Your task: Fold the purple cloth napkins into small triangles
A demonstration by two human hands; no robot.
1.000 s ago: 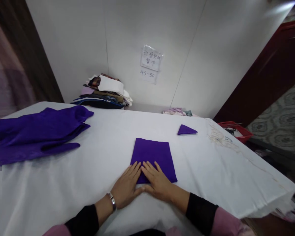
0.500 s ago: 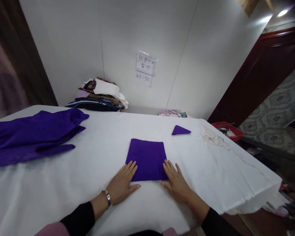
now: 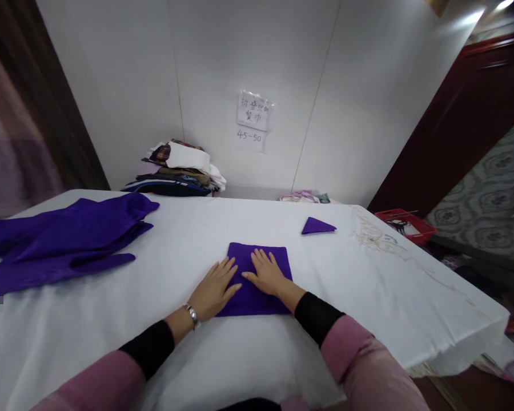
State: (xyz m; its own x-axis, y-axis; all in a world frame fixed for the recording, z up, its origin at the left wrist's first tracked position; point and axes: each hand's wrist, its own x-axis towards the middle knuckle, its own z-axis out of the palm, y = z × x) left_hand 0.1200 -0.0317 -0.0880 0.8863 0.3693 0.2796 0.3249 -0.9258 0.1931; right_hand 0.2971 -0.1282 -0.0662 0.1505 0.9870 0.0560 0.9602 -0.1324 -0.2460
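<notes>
A purple cloth napkin (image 3: 261,301), folded into a flat square, lies in front of me on the white tablecloth (image 3: 180,240). Flat across its left edge rests my left hand (image 3: 214,288), fingers stretched out. My right hand (image 3: 266,273) lies open on the upper middle of the cloth, palm down and thumb apart. Neither hand grips anything. Beyond them, to the right, is a small purple folded triangle (image 3: 317,226). At the far left several loose purple cloths (image 3: 77,234) are heaped together.
A pile of folded clothes (image 3: 184,168) stands at the table's back edge by the wall, with pinkish cloth (image 3: 302,196) further right. Past the right edge is a red basket (image 3: 406,225). A paper sign (image 3: 253,117) hangs on the wall.
My right hand has moved from the square's right edge up and left onto its middle. My left hand has slid slightly upward along the left edge.
</notes>
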